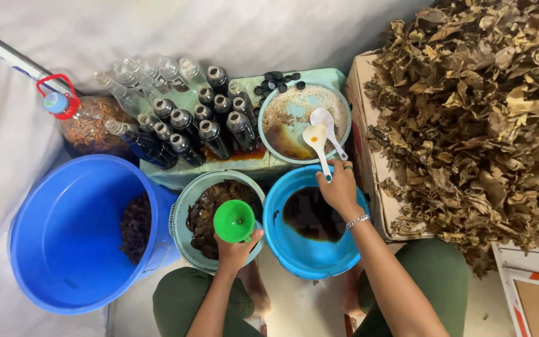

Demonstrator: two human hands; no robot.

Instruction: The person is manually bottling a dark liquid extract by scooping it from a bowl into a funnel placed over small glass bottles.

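Observation:
My left hand (pixel 235 248) holds a green funnel (pixel 234 219) over a pale green basin (pixel 185 203) of dark wet pulp. My right hand (pixel 339 187) grips the handle of a white ladle (pixel 317 140) whose bowl rests over a light blue-green basin (pixel 344 106) with brown residue. A second white ladle (pixel 327 122) lies in that basin. Under my right wrist sits a blue basin (pixel 282 234) holding dark brown liquid.
Several glass bottles (pixel 201 118), some filled dark, some empty, stand behind the basins, with black caps (pixel 277 81) nearby. A big blue tub (pixel 63 237) stands at left, a plastic jug (pixel 85 122) behind it. Dried leaves (pixel 475 112) pile on a cardboard box (pixel 369 162) at right.

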